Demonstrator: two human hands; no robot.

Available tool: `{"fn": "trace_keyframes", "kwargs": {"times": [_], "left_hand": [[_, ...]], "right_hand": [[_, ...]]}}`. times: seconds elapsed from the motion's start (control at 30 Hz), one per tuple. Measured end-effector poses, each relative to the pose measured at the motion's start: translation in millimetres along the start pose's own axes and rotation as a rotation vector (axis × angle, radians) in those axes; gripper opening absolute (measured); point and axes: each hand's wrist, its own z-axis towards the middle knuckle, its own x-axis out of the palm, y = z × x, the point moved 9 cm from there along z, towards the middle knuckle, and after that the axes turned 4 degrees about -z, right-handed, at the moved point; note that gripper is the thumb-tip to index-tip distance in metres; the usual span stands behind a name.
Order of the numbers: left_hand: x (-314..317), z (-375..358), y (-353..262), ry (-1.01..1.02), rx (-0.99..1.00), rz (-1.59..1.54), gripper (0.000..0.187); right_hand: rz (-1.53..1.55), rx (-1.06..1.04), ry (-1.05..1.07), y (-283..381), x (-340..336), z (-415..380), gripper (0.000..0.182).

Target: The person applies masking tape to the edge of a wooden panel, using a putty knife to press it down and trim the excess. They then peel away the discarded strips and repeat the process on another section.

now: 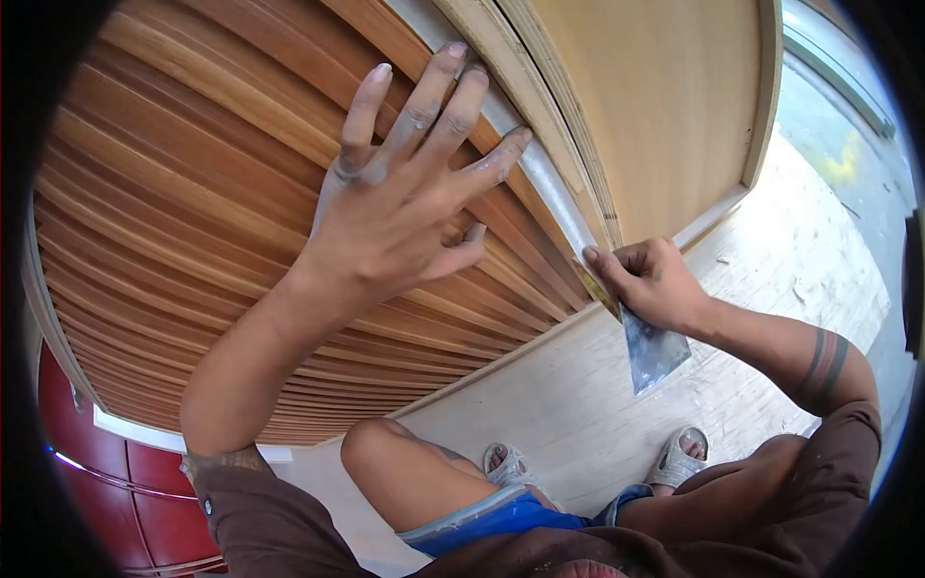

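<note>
My left hand (414, 173), dusted with white, has its fingers spread over the brown slatted wood panel (193, 173); some fingertips reach a pale strip (559, 197) along the panel's edge. My right hand (655, 284) is closed around a putty knife (653, 354), near the lower end of that strip. The knife's broad triangular metal blade hangs below the fingers. Its handle is mostly hidden in the grip. Beside the strip stand layered plywood edges (554, 106) of a pale wooden box-like piece (665, 96).
A whitish, smeared floor board (752, 289) lies under my sandalled feet (679, 458). Glossy dark red panels (96, 482) stand at the lower left. A grey-blue floor (829, 125) with a yellow patch shows at the upper right.
</note>
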Motion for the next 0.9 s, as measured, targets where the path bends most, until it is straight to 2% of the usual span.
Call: {"fn": "trace_keyframes", "kwargs": {"times": [0.17, 0.47, 0.57, 0.9], "left_hand": [[5, -3, -4, -0.012, 0.011, 0.021, 0.081], [17, -7, -17, 0.067, 0.034, 0.002, 0.083], [20, -7, -19, 0.066, 0.034, 0.006, 0.082], [22, -4, -22, 0.077, 0.022, 0.025, 0.078]], "right_hand": [[-0.116, 0.194, 0.051, -10, -3, 14, 0.071], [-0.16, 0.229, 0.095, -2, -7, 26, 0.07], [-0.186, 0.163, 0.05, -6, -5, 37, 0.075], [-0.241, 0.181, 0.063, -2, -5, 39, 0.07]]}}
